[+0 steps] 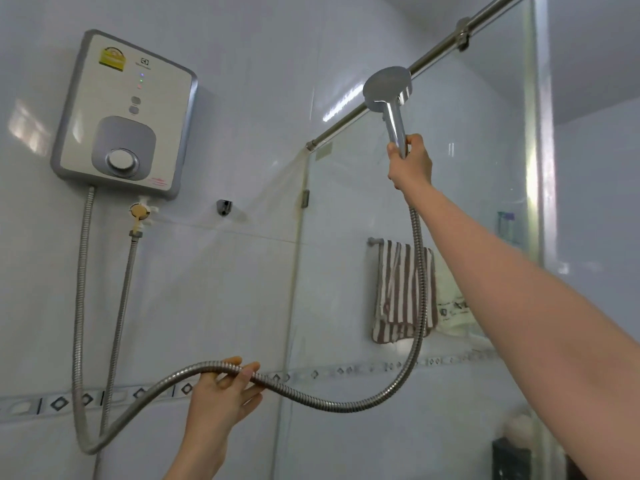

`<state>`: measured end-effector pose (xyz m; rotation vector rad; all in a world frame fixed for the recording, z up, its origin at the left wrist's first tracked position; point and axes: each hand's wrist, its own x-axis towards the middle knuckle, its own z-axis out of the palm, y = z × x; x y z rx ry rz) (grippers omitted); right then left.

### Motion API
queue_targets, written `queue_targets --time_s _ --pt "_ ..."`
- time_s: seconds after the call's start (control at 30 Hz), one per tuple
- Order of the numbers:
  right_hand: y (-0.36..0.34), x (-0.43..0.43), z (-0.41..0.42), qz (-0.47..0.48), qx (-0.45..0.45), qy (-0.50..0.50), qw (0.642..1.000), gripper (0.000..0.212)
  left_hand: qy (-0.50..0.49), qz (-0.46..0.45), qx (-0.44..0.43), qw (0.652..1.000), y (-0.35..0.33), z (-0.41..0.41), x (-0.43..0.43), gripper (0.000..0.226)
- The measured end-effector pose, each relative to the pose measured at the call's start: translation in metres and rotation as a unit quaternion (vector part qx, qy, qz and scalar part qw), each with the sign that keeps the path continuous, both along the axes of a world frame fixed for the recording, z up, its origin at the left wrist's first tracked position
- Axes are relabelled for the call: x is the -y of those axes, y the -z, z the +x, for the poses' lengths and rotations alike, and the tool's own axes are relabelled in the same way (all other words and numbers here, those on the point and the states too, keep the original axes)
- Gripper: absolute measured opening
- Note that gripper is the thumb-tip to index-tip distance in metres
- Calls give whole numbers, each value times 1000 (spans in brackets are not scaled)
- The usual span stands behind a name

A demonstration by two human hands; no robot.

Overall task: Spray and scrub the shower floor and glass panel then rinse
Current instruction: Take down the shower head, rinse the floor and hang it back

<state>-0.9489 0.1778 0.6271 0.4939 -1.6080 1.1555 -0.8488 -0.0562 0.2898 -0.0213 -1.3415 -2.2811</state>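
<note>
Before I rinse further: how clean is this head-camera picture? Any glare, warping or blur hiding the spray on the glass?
Head view: wide-angle bends the support rail and glass panel edge; bright glare patches on the wall tile and on the rail; the spray from the shower head shows only as a faint haze; the right hand and left hand are sharp; the lower right corner is dark and soft.

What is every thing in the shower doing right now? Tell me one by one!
Shower head: held up high, spraying toward the glass panel's top corner.
Right hand: closed around the shower head's handle.
Left hand: holding up the hose, which sags in a loop.
Water heater: on the wall, small lights glowing.
Wall holder: empty.
Striped towel: hanging on its bar behind the glass panel.
</note>
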Motion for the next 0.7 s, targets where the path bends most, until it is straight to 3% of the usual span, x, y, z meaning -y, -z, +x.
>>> queue_targets --time_s 0.37,0.53,0.7 --pt "31 -62 105 60 28 78 995 16 60 -55 5 997 3 55 -42 25" --pt "63 -86 148 76 86 80 990 20 70 -84 22 994 12 71 -47 15" --pt "111 -108 188 86 142 51 985 24 85 -101 39 990 24 90 -50 20"
